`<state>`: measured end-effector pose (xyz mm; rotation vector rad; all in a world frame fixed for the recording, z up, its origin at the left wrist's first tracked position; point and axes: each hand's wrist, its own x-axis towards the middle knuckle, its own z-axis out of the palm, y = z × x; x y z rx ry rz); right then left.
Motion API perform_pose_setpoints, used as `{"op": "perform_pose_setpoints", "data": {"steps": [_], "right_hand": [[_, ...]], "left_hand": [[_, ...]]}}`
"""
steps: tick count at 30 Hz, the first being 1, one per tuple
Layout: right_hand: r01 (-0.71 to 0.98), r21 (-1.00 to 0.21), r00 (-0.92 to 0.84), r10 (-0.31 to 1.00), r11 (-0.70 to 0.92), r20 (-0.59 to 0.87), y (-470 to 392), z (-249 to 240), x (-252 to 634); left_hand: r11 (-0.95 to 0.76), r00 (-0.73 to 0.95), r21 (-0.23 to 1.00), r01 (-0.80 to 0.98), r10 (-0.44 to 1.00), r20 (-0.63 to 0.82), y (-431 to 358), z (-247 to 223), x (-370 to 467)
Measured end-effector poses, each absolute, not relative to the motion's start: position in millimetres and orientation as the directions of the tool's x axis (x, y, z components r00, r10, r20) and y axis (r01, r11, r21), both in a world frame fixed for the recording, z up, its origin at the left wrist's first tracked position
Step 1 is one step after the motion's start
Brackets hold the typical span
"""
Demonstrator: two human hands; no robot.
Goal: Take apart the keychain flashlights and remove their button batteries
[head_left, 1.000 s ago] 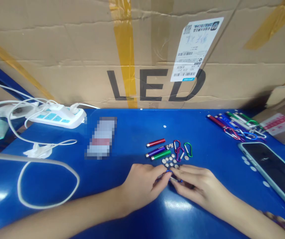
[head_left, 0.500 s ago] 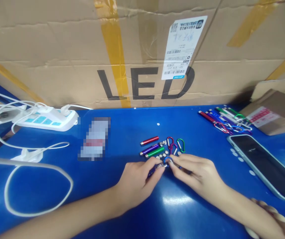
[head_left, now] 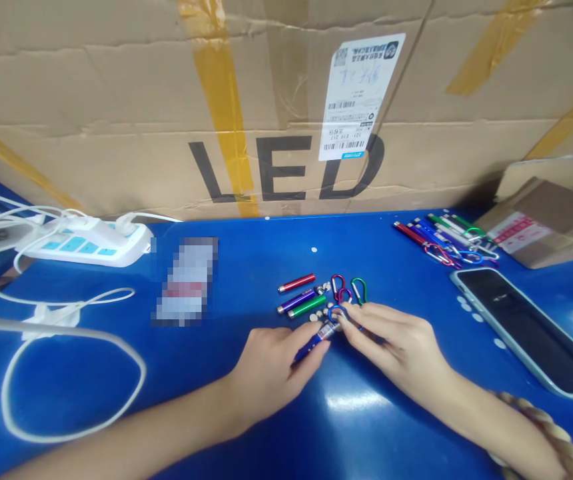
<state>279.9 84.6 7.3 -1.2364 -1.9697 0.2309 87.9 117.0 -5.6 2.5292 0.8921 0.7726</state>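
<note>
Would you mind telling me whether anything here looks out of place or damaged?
The shipping label on the large box looks upside down relative to the LED lettering; a few pale discs lie stray beside the phone.

Blue tube (head_left: pixel 315 341) and blue carabiner (head_left: pixel 337 307) partly hidden (by fingers (head_left: pixel 315 361)), phone (head_left: pixel 531 333) clipped right, flat item (head_left: pixel 186 281) pixelated

Big LED carton (head_left: pixel 131 87) 12 o'clock. Power strip (head_left: pixel 131 248) 9, cable loop (head_left: pixel 144 370) 8, small box (head_left: pixel 536 230) 3, phone (head_left: pixel 526 333) 4.
</note>
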Motion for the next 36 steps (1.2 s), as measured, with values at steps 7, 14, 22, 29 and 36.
{"op": "perform_pose_setpoints", "data": {"steps": [7,14,22,29,36], "right_hand": [[0.768,-0.438,-0.164,0.805,0.467,0.569,92,10,285],[0.873,-0.335,-0.186,0.879,0.353,0.439,96,8,301],[0.801,-0.508,-0.129,0.921,0.316,0.368,93,7,290],[0.441,-0.858,-0.123,0.965,0.263,0.232,87,17,277],[0.249,-0.967,-0.107,0.994,0.046,0.02,86,13,274]], "left_hand": [[-0.76,0.67,0.521,0.389,0.622,0.405,113,-5,87],[-0.362,0.545,0.82,0.443,0.835,0.074,116,7,88],[-0.445,0.549,0.775,0.45,0.822,0.153,117,2,88],[-0.674,0.6,0.637,0.375,0.7,0.387,117,-3,88],[-0.73,0.622,0.549,0.408,0.662,0.418,114,-1,86]]}}
